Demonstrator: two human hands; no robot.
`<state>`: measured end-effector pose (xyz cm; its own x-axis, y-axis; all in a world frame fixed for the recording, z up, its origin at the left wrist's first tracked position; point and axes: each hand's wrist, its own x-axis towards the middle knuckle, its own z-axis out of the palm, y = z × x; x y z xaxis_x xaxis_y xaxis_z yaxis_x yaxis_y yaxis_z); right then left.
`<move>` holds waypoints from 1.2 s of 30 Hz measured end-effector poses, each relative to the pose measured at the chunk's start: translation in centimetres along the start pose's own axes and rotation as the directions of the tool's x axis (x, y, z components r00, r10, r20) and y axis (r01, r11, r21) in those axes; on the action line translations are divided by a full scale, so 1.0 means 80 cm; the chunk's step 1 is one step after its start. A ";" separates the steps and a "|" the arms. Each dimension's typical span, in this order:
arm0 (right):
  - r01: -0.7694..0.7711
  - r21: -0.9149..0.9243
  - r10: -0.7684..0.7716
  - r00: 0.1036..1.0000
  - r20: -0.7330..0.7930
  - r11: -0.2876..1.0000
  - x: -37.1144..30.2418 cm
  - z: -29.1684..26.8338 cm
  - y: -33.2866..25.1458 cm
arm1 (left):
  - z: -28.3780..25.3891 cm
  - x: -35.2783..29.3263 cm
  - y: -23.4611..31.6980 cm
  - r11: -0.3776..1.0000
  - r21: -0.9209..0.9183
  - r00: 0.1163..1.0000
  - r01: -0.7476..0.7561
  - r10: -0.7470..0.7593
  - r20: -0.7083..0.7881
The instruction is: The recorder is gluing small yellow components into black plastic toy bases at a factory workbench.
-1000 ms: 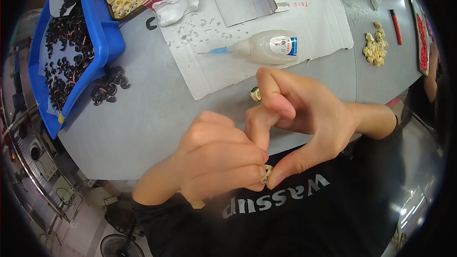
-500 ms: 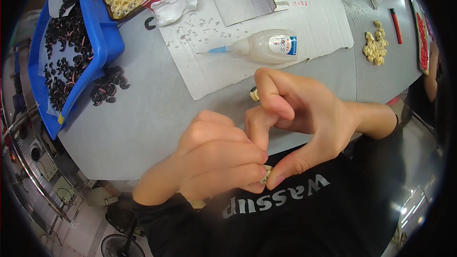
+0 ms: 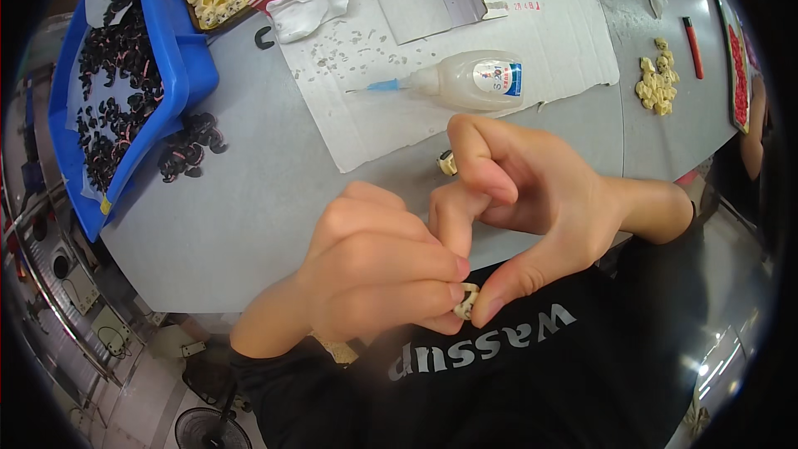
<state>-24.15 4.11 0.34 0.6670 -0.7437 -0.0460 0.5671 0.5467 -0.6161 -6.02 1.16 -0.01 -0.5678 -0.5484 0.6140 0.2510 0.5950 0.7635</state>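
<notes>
Over my black shirt (image 3: pixel 490 382), just off the near edge of the grey table (image 3: pixel 249 224), I hold a small cream piece (image 3: pixel 468 303) between my two hands. My left hand (image 3: pixel 366 270) is curled narrow, its fingertips pressed to the piece; my right hand (image 3: pixel 549 208) arches in a loose ring, its thumb on the other side. In the past half second, my right thumb eases slightly outward and more of the piece comes into sight, a dark patch now showing near its top. I read that as a small adjustment of grip, with the handling unfinished, since the piece remains between my fingers. Around me nothing else appears to shift: a similar piece (image 3: pixel 447 163) sits beyond my right hand, the needle-tipped bottle (image 3: pixel 478 81) lies on white cardboard (image 3: pixel 357 133), and black bits (image 3: pixel 191 145) lie heaped beside the blue tray (image 3: pixel 177 75).
</notes>
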 end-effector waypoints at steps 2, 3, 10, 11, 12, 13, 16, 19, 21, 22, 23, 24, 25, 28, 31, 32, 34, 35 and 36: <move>0.028 0.017 -0.028 1.000 0.011 0.999 0.000 0.000 0.000 | -0.001 0.000 0.002 1.000 0.005 1.000 0.009 -0.009 0.010; 0.011 0.021 -0.011 1.000 0.004 1.000 -0.001 0.000 0.000 | -0.002 0.000 0.003 1.000 0.008 1.000 0.019 -0.020 0.020; -0.097 0.082 0.100 0.995 -0.030 0.992 0.000 0.001 -0.007 | -0.004 -0.002 0.001 0.999 0.021 0.999 0.047 -0.048 0.020; -0.090 0.076 0.092 0.996 -0.021 0.993 0.000 0.004 -0.010 | 0.001 0.000 0.001 0.995 0.010 0.993 0.100 -0.099 -0.058; -0.100 0.093 0.105 0.993 -0.050 0.991 0.000 0.006 -0.013 | 0.004 0.002 0.001 0.989 -0.005 0.979 0.151 -0.150 -0.136; -0.109 0.111 0.118 0.990 -0.078 0.988 -0.001 0.009 -0.015 | 0.005 0.005 0.001 0.984 -0.006 0.973 0.177 -0.176 -0.151; -0.107 0.078 0.118 0.983 -0.140 0.991 0.001 0.003 -0.016 | 0.006 0.006 -0.004 0.962 -0.086 0.948 0.261 -0.272 -0.168; -0.106 0.098 0.123 0.975 -0.185 0.990 0.002 0.003 -0.015 | 0.005 0.007 -0.002 0.931 -0.170 0.929 0.324 -0.347 -0.127; -0.104 0.106 0.124 0.969 -0.212 0.989 0.000 0.002 -0.013 | 0.006 0.007 0.000 0.910 -0.220 0.918 0.351 -0.380 -0.108; -0.100 0.111 0.126 0.958 -0.257 0.989 -0.001 0.002 -0.011 | 0.006 0.005 0.002 0.837 -0.319 0.867 0.444 -0.491 -0.082; -0.095 0.115 0.125 0.945 -0.301 0.989 -0.001 0.000 -0.010 | 0.006 0.005 0.002 0.745 -0.410 0.805 0.526 -0.592 -0.044; -0.090 0.114 0.120 0.946 -0.302 0.989 -0.001 0.000 -0.009 | 0.006 0.006 0.002 0.747 -0.408 0.807 0.525 -0.589 -0.040; -0.090 0.091 0.115 0.940 -0.320 0.992 -0.001 -0.001 -0.009 | 0.007 0.007 0.002 0.698 -0.467 0.785 0.542 -0.620 -0.016; -0.078 0.040 0.087 0.943 -0.322 0.996 -0.003 0.002 -0.009 | 0.005 0.007 0.003 0.665 -0.502 0.776 0.552 -0.630 0.019; -0.068 0.004 0.066 0.951 -0.302 0.998 -0.001 0.004 -0.009 | 0.001 0.005 0.000 0.720 -0.448 0.813 0.530 -0.582 0.027; -0.073 -0.003 0.069 0.950 -0.304 0.997 -0.001 0.005 -0.009 | 0.001 0.005 -0.001 0.751 -0.418 0.834 0.512 -0.552 0.029; -0.076 0.001 0.073 0.958 -0.277 0.997 -0.001 0.008 -0.011 | 0.003 0.007 -0.002 0.825 -0.340 0.876 0.451 -0.483 -0.012; -0.081 -0.002 0.078 0.966 -0.248 0.997 -0.002 0.010 -0.011 | 0.005 0.008 -0.002 0.890 -0.257 0.914 0.378 -0.403 -0.051; -0.081 0.001 0.079 0.966 -0.248 0.997 -0.003 0.012 -0.011 | 0.006 0.006 -0.001 0.888 -0.257 0.913 0.380 -0.405 -0.050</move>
<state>-24.31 4.19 1.62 0.5688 -0.7704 -0.2879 0.5115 0.6055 -0.6097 -6.72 1.16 0.13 -0.5810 -0.7709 0.2611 0.2086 0.1690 0.9633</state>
